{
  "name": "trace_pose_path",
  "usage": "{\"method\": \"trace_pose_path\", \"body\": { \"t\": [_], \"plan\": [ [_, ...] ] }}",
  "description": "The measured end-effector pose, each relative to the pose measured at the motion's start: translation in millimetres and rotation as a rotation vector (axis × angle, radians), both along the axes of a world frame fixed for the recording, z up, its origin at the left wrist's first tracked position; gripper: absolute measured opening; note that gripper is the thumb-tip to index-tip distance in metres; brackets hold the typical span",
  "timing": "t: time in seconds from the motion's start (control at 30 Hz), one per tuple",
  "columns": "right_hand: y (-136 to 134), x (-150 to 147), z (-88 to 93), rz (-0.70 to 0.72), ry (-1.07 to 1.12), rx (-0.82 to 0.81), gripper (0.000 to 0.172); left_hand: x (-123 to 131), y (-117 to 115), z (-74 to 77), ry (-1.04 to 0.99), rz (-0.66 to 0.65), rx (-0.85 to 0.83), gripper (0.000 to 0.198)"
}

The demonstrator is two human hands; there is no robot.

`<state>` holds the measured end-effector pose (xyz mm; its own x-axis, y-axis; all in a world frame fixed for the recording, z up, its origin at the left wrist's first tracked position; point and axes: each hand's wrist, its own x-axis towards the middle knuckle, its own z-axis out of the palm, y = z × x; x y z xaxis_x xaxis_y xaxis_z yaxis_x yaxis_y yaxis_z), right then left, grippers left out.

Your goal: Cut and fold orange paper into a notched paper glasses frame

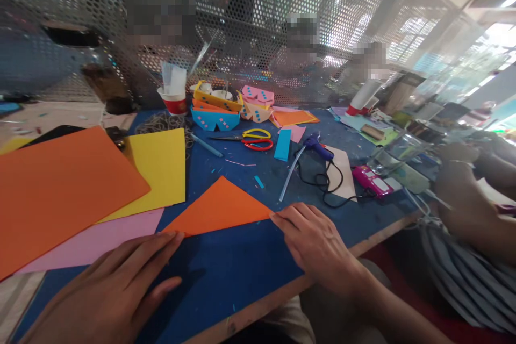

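Observation:
A folded orange paper triangle (221, 207) lies on the blue tabletop in front of me, its long side towards me. My left hand (124, 274) rests its outstretched fingertips on the triangle's left corner, the thumb held apart. At the right corner, my right hand (308, 231) has its fingers drawn together on the paper's tip; the thumb is mostly hidden. Beside my left hand are a large orange sheet (68, 188), a yellow sheet (161, 172) and a pink sheet (108, 236), overlapping one another.
Beyond the triangle lie scissors (258, 140), a blue pen (206, 145), a folded blue strip (282, 145) and a glue gun (318, 146) with its cord. Paper masks (215, 119) and a red-and-white cup (173, 101) stand behind. Another person's arm (463, 188) is at the right.

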<state>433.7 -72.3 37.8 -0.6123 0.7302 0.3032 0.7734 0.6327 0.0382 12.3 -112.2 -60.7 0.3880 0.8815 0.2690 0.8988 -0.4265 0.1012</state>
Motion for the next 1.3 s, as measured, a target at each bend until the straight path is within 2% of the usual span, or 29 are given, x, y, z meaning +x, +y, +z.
{"method": "trace_pose_path", "body": {
  "t": [0.1, 0.2, 0.37, 0.43, 0.67, 0.83, 1.0, 1.1, 1.3],
  "plan": [
    [2, -3, 1.0, -0.01, 0.004, 0.009, 0.025, 2, 7, 8.7, 0.014, -0.076, 0.115, 0.065],
    [8, -7, 0.3, -0.016, 0.032, 0.042, 0.014, 11, 15, 23.7, -0.066, -0.106, 0.137, 0.061],
    [20, -7, -5.9, 0.008, 0.061, 0.074, 0.019, 26, 29, 49.9, -0.243, -0.161, 0.253, 0.052],
    [25, -5, -9.1, 0.016, 0.101, 0.053, 0.017, 27, 33, 55.7, -0.27, -0.193, 0.225, 0.049],
    [33, 7, -15.4, 0.121, 0.131, 0.036, 0.018, 17, 36, 51.7, -0.315, -0.132, 0.089, 0.05],
    [33, 12, -17.0, 0.213, 0.128, 0.057, 0.027, 17, 38, 51.8, -0.355, -0.132, 0.091, 0.056],
    [32, 13, -18.0, 0.227, 0.156, 0.037, 0.027, 19, 42, 57.9, -0.341, -0.159, 0.094, 0.059],
    [32, 13, -16.4, 0.233, 0.154, 0.026, 0.027, 20, 44, 60.2, -0.293, -0.186, 0.153, 0.058],
    [32, 9, -13.7, 0.191, 0.179, -0.025, 0.026, 24, 49, 56.1, -0.279, -0.189, 0.189, 0.055]
  ]
}}
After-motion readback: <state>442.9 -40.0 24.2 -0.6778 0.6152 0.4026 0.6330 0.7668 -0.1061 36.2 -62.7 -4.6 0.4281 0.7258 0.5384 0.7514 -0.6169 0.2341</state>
